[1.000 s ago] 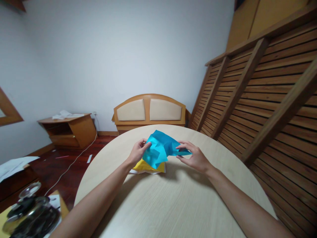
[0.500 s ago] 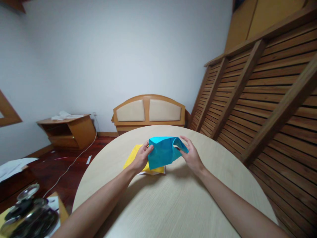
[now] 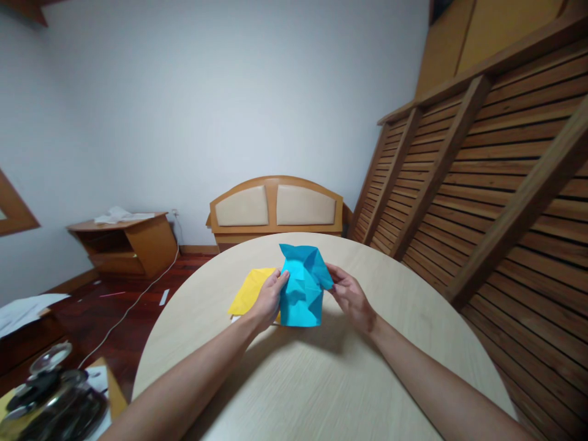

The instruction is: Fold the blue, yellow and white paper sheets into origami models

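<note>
A creased sheet of blue paper [image 3: 301, 294] is held up above the round table, its surface marked with fold lines and its upper corners bent. My left hand [image 3: 270, 297] pinches its left edge, thumb on the near face. On the other side, my right hand [image 3: 351, 297] has its fingers closed on the bent right corner. Behind the blue sheet and my left hand lies yellow paper [image 3: 250, 291] on the table, partly covered. A white edge shows beneath the yellow paper.
The round pale table [image 3: 390, 367] spreads out under my arms. Beyond it stands a headboard [image 3: 275, 229]. Slatted wooden panels [image 3: 459, 202] lean at the right. Leftward are a low cabinet [image 3: 147, 245], a white cable [image 3: 138, 300] on the floor and dark clutter [image 3: 59, 398].
The blue paper has turned and opened out, from a wide folded shape to a taller one with its creased face towards me. My right hand has moved slightly down with its corner.
</note>
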Available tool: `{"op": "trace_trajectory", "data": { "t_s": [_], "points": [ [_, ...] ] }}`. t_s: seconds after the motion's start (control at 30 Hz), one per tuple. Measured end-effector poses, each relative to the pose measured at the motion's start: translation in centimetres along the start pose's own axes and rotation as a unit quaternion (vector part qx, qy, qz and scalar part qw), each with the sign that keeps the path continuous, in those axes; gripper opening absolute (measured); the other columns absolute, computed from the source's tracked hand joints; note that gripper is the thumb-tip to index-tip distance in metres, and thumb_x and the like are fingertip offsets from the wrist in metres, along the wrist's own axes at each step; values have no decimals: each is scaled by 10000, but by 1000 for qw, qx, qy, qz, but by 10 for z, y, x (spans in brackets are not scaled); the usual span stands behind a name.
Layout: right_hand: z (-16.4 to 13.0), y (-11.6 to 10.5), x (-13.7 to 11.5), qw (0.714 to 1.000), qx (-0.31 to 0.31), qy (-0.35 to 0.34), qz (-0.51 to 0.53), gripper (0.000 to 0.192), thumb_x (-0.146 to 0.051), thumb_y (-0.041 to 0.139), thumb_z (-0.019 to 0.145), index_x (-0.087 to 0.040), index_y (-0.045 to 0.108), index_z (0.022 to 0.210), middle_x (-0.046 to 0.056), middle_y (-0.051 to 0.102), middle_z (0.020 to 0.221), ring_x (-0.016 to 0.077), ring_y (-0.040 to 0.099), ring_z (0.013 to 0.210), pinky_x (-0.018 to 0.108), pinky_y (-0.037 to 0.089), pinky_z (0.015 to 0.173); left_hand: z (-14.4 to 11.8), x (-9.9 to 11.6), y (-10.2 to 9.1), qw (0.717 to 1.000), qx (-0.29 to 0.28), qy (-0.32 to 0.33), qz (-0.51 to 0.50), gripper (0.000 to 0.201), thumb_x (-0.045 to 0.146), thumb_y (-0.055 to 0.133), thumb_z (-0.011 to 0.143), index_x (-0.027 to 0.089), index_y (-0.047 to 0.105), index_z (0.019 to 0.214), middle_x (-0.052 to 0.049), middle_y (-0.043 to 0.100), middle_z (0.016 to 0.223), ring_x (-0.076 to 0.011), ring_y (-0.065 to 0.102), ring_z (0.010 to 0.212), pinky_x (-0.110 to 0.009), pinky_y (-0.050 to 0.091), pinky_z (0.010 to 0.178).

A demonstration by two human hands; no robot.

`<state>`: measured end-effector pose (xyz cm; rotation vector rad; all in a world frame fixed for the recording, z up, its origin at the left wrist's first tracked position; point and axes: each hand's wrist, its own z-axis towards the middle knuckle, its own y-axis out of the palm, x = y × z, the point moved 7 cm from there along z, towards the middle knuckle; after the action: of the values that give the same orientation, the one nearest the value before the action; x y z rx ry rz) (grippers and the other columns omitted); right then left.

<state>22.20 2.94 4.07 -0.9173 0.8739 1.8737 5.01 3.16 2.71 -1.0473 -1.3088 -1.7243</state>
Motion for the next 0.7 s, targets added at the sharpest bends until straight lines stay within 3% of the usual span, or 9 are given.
{"op": "trace_trajectory", "data": {
  "t_s": [0.1, 0.27, 0.5, 0.63, 0.7],
  "points": [
    [-1, 4, 1, 1000, -12, 8, -11, 712, -538, 806, 696, -241, 592, 1307, 133, 616, 1335, 281, 620, 1143, 385, 527, 920, -1, -6, 0, 1000, 0, -9, 18, 529, 554, 787, 695, 159, 599, 993, -70, 720, 943, -222, 680, 856, -296, 534, 730],
    [3, -1, 2, 998, 17, 18, -56, 629, -561, 762, 754, -221, 631, 1267, 123, 690, 1220, 287, 643, 1114, 434, 530, 949, 0, -17, -5, 999, 19, -46, 18, 500, 548, 775, 710, 167, 600, 983, -52, 719, 907, -191, 666, 766, -265, 517, 648],
    [3, -1, -7, 997, 27, -20, -69, 478, -462, 776, 769, -244, 699, 1188, 92, 686, 1252, 294, 621, 1174, 450, 503, 1019, 2, -23, -4, 999, 13, -22, 26, 478, 511, 767, 719, 133, 657, 990, -79, 721, 939, -185, 653, 814, -279, 521, 754],
    [1, 2, -7, 997, 35, 18, -66, 498, -413, 781, 755, -241, 665, 1207, 97, 708, 1195, 266, 689, 1012, 387, 591, 820, 1, -25, -7, 993, 36, -16, 107, 447, 540, 672, 797, 172, 592, 1037, -62, 686, 911, -184, 641, 765, -302, 522, 692],
    [1, 1, -5, 996, 50, 38, -57, 522, -433, 767, 756, -234, 635, 1219, 106, 709, 1178, 250, 704, 917, 336, 595, 681, -1, -15, -12, 978, 90, 47, 183, 397, 502, 647, 827, 194, 547, 1057, -69, 656, 975, -194, 639, 821, -318, 526, 710]
  ]
}}
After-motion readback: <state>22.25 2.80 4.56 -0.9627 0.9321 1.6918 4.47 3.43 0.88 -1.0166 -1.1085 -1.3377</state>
